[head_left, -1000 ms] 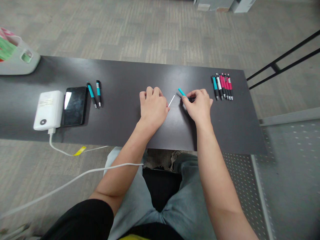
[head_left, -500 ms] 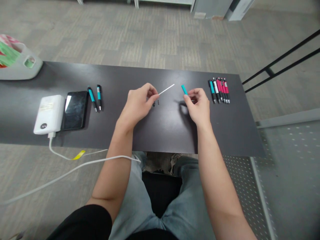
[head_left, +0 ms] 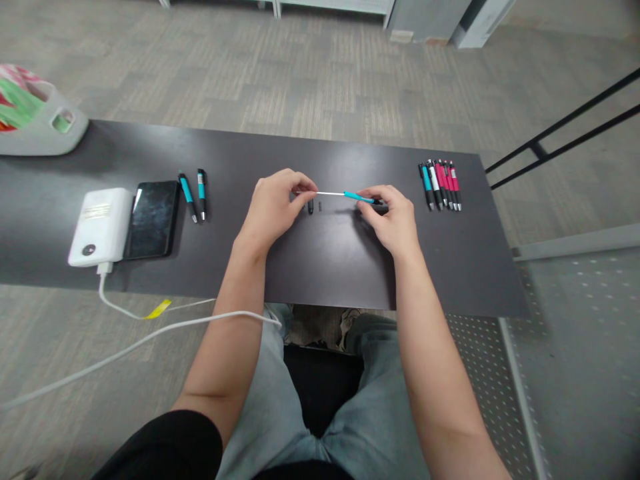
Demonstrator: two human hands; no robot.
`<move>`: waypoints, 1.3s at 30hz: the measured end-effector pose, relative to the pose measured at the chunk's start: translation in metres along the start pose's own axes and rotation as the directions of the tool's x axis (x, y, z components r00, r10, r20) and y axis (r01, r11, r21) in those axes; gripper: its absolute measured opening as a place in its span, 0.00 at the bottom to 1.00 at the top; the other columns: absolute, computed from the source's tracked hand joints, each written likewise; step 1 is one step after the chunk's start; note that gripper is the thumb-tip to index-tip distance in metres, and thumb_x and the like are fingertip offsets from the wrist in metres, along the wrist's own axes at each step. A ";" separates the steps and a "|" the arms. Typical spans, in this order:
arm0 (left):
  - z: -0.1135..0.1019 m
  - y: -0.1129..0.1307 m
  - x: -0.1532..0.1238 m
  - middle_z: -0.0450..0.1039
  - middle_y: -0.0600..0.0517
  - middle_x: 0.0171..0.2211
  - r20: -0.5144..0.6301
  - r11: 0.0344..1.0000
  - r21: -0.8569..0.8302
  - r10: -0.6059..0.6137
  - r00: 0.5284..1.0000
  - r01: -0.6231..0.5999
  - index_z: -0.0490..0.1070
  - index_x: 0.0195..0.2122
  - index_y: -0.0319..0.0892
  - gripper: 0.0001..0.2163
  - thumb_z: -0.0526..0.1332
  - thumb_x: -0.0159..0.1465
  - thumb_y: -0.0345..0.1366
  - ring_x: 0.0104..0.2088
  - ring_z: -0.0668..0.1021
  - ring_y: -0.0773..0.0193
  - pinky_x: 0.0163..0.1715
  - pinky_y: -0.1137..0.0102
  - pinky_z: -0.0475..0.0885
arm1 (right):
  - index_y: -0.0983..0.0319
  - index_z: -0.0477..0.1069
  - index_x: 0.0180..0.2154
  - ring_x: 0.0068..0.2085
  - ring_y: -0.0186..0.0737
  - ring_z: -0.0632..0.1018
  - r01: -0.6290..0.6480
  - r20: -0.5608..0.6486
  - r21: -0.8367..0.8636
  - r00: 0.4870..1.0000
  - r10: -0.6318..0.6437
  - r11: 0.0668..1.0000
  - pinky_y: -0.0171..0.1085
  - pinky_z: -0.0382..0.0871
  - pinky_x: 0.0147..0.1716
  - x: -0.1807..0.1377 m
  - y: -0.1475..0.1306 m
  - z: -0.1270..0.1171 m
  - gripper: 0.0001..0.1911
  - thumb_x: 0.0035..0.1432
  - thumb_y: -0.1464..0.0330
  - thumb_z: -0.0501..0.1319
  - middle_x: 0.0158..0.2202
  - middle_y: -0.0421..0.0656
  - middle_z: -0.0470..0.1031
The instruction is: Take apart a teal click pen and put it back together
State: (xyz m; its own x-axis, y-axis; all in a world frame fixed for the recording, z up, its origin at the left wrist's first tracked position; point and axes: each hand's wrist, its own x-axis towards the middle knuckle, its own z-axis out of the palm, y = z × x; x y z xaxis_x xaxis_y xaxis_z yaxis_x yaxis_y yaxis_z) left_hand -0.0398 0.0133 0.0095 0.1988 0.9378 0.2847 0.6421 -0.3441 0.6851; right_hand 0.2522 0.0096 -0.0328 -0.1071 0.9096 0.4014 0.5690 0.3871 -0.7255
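My left hand (head_left: 283, 203) pinches one end of a thin white pen refill (head_left: 330, 193), which points to the right. Thumb and fingers of my right hand (head_left: 391, 217) are closed on a teal pen barrel (head_left: 358, 197) with a black part at its right end. The refill's free tip meets the barrel's left end; whether it is inside, I cannot tell. On the table just beside my left fingertips lie a small black pen part (head_left: 311, 207) and a tiny dark piece, perhaps a spring (head_left: 320, 207).
A row of teal, white and pink pens (head_left: 440, 185) lies on the right of the dark table (head_left: 330, 267). Two teal pens (head_left: 201, 195), a black phone (head_left: 151, 220) and a white power bank (head_left: 101, 227) with a cable are at left. A white basket (head_left: 65, 137) stands far left.
The refill has swung from slanting upward to level. My right hand has tilted the teal barrel flat, and refill and barrel have come together end to end.
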 end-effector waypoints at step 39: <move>0.014 0.010 0.003 0.91 0.49 0.44 -0.014 0.898 -0.440 -0.012 1.000 0.005 0.86 0.44 0.46 0.10 0.82 0.65 0.35 0.46 0.90 0.53 0.55 0.58 0.86 | 0.49 0.88 0.55 0.57 0.60 0.87 0.126 0.083 -0.016 0.989 -0.125 0.992 0.58 0.80 0.63 -0.001 -0.008 0.003 0.15 0.84 0.50 0.66 0.55 0.47 0.92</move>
State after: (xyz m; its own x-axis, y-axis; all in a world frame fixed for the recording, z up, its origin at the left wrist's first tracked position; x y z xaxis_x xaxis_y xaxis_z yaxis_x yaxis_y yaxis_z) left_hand -0.0223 0.0131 0.0083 0.1803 0.9412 0.2855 0.2523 -0.3248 0.9115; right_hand 0.2454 0.0059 -0.0297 -0.2446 0.8637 0.4407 0.5636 0.4965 -0.6602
